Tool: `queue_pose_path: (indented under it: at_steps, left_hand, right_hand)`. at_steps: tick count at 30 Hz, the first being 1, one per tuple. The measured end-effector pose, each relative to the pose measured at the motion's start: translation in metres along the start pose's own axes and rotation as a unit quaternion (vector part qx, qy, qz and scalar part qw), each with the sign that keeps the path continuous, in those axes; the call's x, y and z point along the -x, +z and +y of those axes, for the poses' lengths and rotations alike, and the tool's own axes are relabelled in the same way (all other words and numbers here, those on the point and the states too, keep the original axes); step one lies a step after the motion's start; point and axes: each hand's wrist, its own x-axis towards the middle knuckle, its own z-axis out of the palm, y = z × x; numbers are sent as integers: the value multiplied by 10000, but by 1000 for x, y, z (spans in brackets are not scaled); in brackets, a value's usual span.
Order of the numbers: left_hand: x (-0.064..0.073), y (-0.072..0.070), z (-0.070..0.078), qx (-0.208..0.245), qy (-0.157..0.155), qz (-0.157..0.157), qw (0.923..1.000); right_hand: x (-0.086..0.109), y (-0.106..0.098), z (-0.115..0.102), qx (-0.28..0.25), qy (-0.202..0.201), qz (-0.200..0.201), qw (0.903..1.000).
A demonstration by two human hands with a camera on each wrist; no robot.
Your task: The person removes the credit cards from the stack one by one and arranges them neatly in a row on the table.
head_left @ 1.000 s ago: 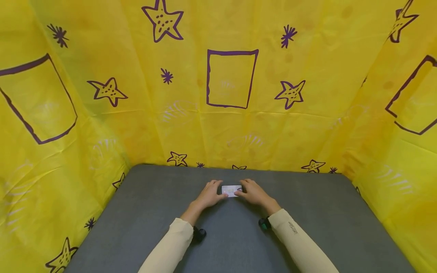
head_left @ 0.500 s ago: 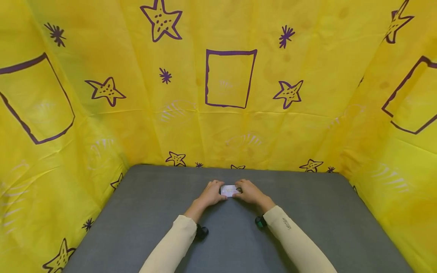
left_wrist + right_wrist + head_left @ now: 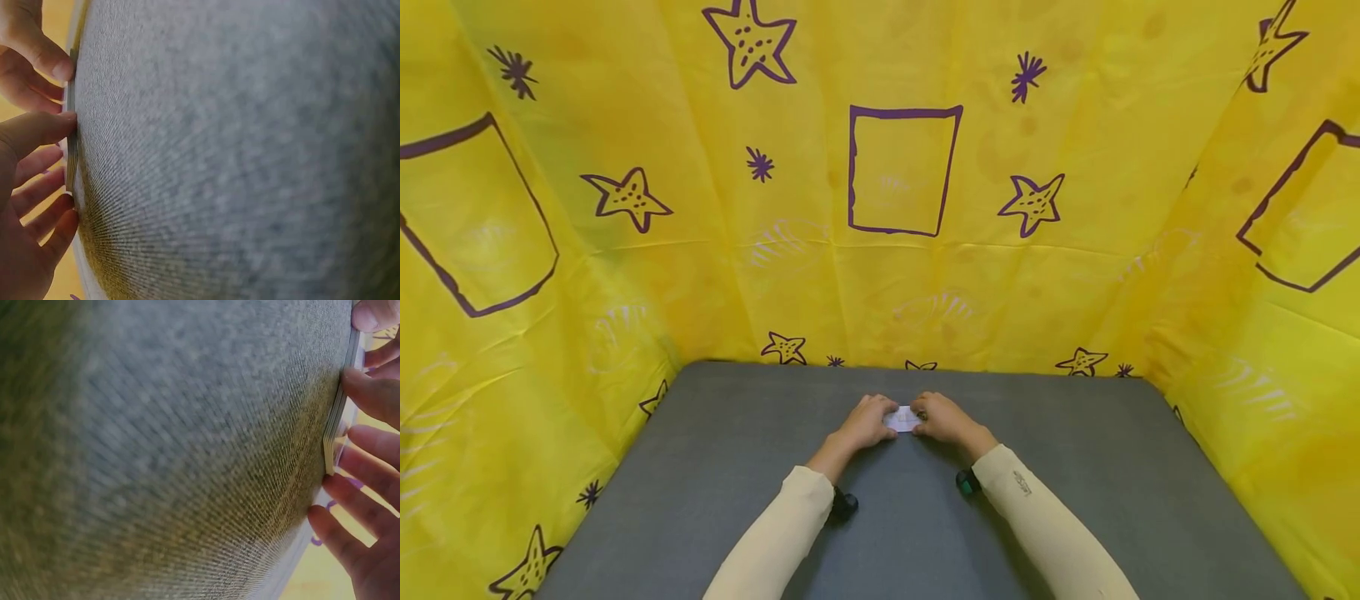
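A small white stack of printed cards [image 3: 904, 418] lies flat on the grey tabletop, between both hands. Its layered edge [image 3: 332, 434] shows in the right wrist view, some layers a little offset at one end. My left hand [image 3: 867, 422] holds the stack's left end, thumb on the near edge and fingers reaching round the far side. At the other end my right hand [image 3: 946, 419] grips it the same way, covering the right part of the printed face. In the left wrist view both thumbs press the edge of the cards [image 3: 72, 153] from the near side.
The grey tabletop [image 3: 895, 533] stretches around the hands. Yellow cloth [image 3: 820, 283] with purple star drawings hangs behind it and along both sides. A dark wrist camera [image 3: 846, 505] sits under the left wrist, another camera [image 3: 967, 482] under the right.
The right hand has shifted slightly left and its fingers cover more of the cards' right end. The left hand keeps its hold, and the hands are a little closer together.
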Motion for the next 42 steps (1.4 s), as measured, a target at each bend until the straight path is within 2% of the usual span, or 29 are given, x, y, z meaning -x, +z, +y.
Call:
queue_pose_path:
  at_steps: [7, 12, 18, 29, 42]
  left_hand:
    - [-3, -4, -1, -115, 118, -62, 9998]
    - [-4, -6, -2, -142, 66, -146, 9998]
    - [-4, -7, -1, 30, 2, -139, 9999]
    - [-2, -8, 1, 38, 92, -81, 9999]
    - [0, -6, -3, 35, 205, -15, 9998]
  right_hand:
    - [-4, -1, -1, 257, 123, -73, 9996]
    - [-3, -4, -2, 313, 70, -23, 9995]
    - [-3, -5, -1, 388, -30, 27, 9992]
    - [-3, -6, 1, 424, -149, 139, 9989]
    - [-1, -6, -2, 226, 22, 33, 9997]
